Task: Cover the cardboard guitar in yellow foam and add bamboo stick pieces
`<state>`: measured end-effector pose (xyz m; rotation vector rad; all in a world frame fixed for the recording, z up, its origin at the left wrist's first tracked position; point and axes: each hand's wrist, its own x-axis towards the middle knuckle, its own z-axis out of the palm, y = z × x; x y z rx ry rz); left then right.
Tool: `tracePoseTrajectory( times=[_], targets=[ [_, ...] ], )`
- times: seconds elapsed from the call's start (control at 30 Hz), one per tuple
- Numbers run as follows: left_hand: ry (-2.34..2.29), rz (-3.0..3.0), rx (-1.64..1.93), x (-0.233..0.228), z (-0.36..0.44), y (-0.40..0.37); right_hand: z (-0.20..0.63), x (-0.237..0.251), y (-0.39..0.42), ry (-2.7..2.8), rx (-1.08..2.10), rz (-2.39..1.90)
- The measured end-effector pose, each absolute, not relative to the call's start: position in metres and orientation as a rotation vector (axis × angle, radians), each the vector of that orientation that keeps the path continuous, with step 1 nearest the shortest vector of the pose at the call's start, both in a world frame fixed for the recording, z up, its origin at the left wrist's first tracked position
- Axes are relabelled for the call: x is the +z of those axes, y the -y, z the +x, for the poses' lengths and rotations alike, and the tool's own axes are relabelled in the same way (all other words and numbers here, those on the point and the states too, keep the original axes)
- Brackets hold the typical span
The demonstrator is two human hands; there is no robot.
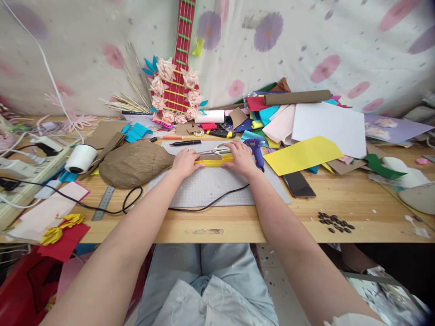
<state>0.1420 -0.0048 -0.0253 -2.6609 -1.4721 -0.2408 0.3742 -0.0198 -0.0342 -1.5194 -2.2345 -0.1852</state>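
From the head camera I watch my left hand (185,163) and right hand (240,158) press flat, fingers spread and gripping nothing, on a yellow strip (215,161) at the far edge of the grey cutting mat (207,188). Scissors (214,151) lie just beyond, a blue glue gun (256,150) just beside the right hand, its black cord (204,206) crossing the mat. A brown paper lump (134,164) sits left, a phone (298,184) right. The wooden bench (238,224) is littered with coloured paper before a flowered cloth (306,40).
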Motion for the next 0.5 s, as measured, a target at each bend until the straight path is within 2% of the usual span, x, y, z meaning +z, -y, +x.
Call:
tracePoseTrajectory(
  times=[0.5],
  targets=[
    [1.403, -2.689, -0.18, -0.0202, 0.1398, 0.0051, 0.3711, -0.0328, 0.0227, 2.252, -0.133, -1.461]
  ],
)
